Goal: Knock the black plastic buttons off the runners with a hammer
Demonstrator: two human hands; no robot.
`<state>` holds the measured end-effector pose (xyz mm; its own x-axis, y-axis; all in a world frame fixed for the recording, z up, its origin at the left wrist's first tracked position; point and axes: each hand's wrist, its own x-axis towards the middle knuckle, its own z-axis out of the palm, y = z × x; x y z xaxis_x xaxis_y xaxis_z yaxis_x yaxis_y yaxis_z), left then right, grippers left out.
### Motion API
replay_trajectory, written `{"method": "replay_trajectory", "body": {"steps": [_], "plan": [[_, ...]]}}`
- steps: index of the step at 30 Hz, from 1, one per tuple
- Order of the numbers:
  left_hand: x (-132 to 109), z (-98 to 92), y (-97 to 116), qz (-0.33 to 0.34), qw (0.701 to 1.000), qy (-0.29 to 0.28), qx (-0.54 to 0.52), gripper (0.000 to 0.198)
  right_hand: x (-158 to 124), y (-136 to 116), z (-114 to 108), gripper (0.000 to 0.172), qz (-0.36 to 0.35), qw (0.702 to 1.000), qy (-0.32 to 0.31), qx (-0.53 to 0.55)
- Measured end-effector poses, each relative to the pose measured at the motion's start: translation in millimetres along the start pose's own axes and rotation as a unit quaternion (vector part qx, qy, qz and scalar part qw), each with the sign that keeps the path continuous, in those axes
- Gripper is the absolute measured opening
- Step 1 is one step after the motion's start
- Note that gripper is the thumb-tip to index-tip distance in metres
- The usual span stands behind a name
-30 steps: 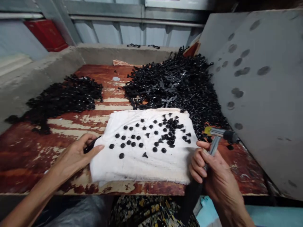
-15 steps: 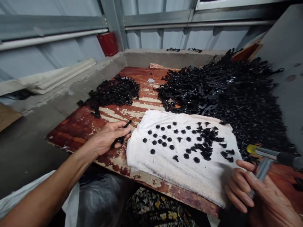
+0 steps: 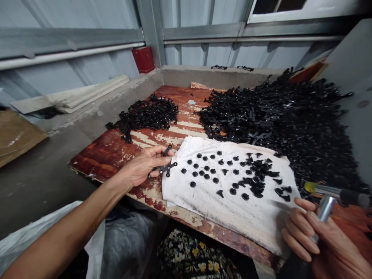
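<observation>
My left hand (image 3: 145, 166) rests at the left edge of a white cloth (image 3: 226, 197) and pinches a small black cross-shaped plastic piece (image 3: 166, 167). Several black round caps (image 3: 229, 176) lie scattered on the cloth. At the lower right my right hand (image 3: 314, 236) is wrapped round the metal handle of a small hammer (image 3: 331, 193), whose head hangs over the cloth's right edge.
A worn red wooden board (image 3: 110, 155) carries the cloth. A large heap of black plastic pieces (image 3: 279, 116) fills the right, a smaller heap (image 3: 148, 115) lies at the back left. Grey concrete ledge, metal wall, red box (image 3: 143, 59) behind. A grey panel stands right.
The view has swung left. My left hand has turned the black piece outward so its cross shape shows. My right hand with the hammer has stayed at the cloth's right edge.
</observation>
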<state>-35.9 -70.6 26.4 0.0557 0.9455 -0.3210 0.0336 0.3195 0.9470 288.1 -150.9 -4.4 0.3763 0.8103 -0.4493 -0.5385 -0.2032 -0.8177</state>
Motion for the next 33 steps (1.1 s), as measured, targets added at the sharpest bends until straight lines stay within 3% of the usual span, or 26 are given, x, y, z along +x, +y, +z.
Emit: {"method": "replay_trajectory", "body": {"steps": [4, 15, 28, 33], "plan": [[1, 2.0, -4, 0.01, 0.999, 0.034, 0.026, 0.032, -2, -1, 4, 0.049, 0.014, 1.0, 0.02, 0.003], [3, 13.0, -8, -0.051, 0.999, 0.013, -0.003, 0.044, 0, 2, 0, 0.04, 0.002, 1.0, 0.008, -0.001], [8, 24.7, -12, -0.069, 0.997, 0.032, 0.024, 0.022, 2, 3, -8, 0.035, -0.002, 1.0, -0.007, 0.016], [10, 25.6, -14, -0.07, 0.997, 0.036, 0.025, 0.02, 2, 3, -5, 0.04, -0.001, 1.0, 0.0, 0.016]]}}
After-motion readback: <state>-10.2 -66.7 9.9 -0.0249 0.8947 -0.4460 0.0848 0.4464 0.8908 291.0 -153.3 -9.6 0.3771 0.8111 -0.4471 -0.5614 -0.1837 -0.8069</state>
